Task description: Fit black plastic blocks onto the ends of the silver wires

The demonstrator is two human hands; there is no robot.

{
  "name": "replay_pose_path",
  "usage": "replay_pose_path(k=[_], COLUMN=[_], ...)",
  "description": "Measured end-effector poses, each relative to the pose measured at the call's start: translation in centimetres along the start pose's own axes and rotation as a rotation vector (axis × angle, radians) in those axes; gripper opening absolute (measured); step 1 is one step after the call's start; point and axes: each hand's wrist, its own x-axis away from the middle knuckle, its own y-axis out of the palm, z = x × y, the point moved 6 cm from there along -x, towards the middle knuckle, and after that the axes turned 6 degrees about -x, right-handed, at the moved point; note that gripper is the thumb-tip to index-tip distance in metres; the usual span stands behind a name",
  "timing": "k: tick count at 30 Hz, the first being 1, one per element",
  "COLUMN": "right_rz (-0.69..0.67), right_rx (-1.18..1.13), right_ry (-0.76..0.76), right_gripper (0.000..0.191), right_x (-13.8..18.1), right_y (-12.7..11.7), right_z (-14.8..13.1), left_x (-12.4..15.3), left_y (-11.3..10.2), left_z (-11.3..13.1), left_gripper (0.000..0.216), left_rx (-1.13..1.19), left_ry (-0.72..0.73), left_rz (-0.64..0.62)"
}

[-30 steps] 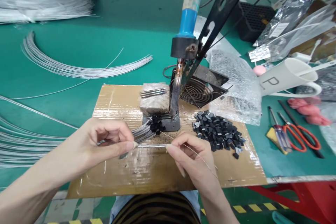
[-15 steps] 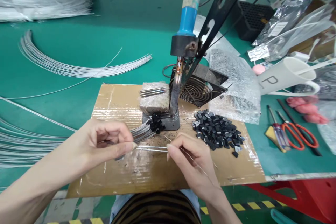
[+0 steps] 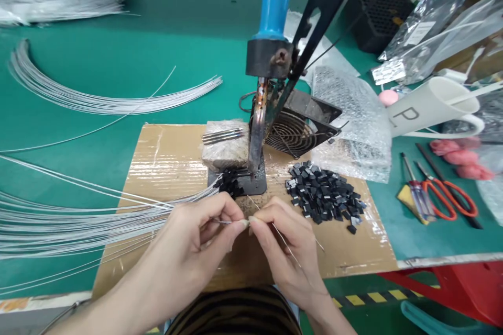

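In the middle foreground my left hand (image 3: pixel 208 235) is closed in a pinch on thin grey-white wire (image 3: pixel 225 222). Its fingertips meet those of my right hand (image 3: pixel 288 243), which is also pinched closed at the wire's end. A finer, bare-looking strand (image 3: pixel 283 241) passes through the right fingers and trails toward the wrist. What lies between the fingertips is mostly hidden. Behind my left hand a bundle of grey wires (image 3: pixel 137 222) ends in black connector pieces (image 3: pixel 229 183). A heap of small black pieces (image 3: pixel 324 193) lies right of my right hand.
A blue-handled soldering iron (image 3: pixel 271 15) hangs tip-down over the cardboard (image 3: pixel 165 154). Beside it are a wrapped block (image 3: pixel 223 152) and a fan (image 3: pixel 294 131). Bubble wrap (image 3: pixel 353 120), a white mug (image 3: pixel 428 104), a screwdriver (image 3: pixel 419 196) and scissors (image 3: pixel 444 199) occupy the right.
My left hand has moved right until its fingertips meet my right hand's, closing the gap along the wires. The right hand has hardly moved. The view has shifted slightly.
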Motion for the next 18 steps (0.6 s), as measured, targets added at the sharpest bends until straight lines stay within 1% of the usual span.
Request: replay_pose_path(k=[2,5,7,8,12,18], right_rz=[0.077,0.255,0.319,0.326,0.26,0.208], right_rx=[-0.032,-0.102,-0.169,-0.203,-0.354,-0.578], right_ry=[0.045,0.148,0.209,0.23,0.288,0.32], right_gripper=[0.023,0.028,0.029,0.028,0.018,0.015], right_x=[0.2,0.5,0.6,0.7,0.8,0.6], right_y=[-0.4,-1.5,-1.8,-1.8,-0.7,1.0], right_z=[0.5,1.4,1.8,2.0,2.3,2.0], left_x=[-0.4,-0.8,-1.0,-1.1,-1.3,-1.0], left_y=[-0.1,-0.2,-0.3,-0.3,-0.5,-0.7], left_z=[0.1,0.6,0.6,0.7,0.7,0.4], left_gripper=[0.032,0.032,0.031,0.031,0.031,0.033], left_rx=[0.077,0.153,0.181,0.189,0.188,0.172], left_ry=[-0.029,-0.065,-0.098,-0.107,-0.099,-0.076], left_rz=[0.001,0.011,0.012,0.015,0.032,0.077])
